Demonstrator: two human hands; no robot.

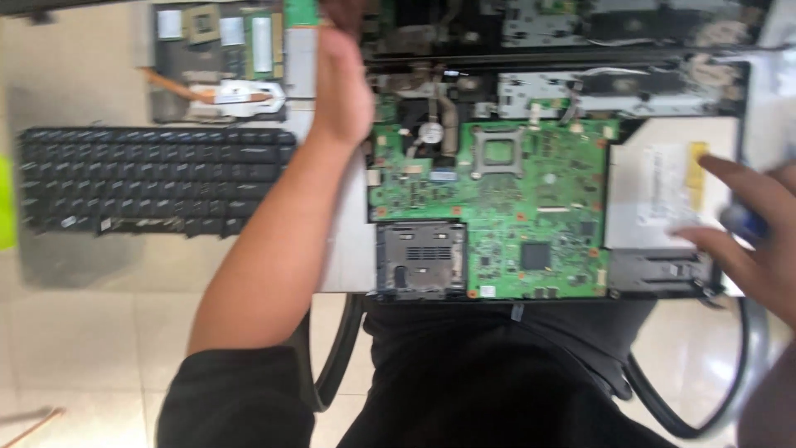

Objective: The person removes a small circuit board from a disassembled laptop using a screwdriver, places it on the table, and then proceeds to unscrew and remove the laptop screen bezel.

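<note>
A pale tiled floor [91, 332] shows below and to the left of the work, glossy with reflected light. On the desk [344, 249] lies an opened laptop base [730, 75], its shell holding a green circuit board [514, 207] at the centre, a silver disc drive [663, 199] at 3 o'clock from the board, and a metal card slot [420, 259] at the board's 8 o'clock corner. A detached black keyboard [153, 178] lies at 9 o'clock, with a smaller board and copper heat pipe [224, 83] at 11 o'clock. The left hand [340, 83] reaches to 12 o'clock, its fingers out of sight, so I cannot tell their grip. The right hand [750, 232] grasps a blue-handled tool [742, 222] over the drive's right edge.
</note>
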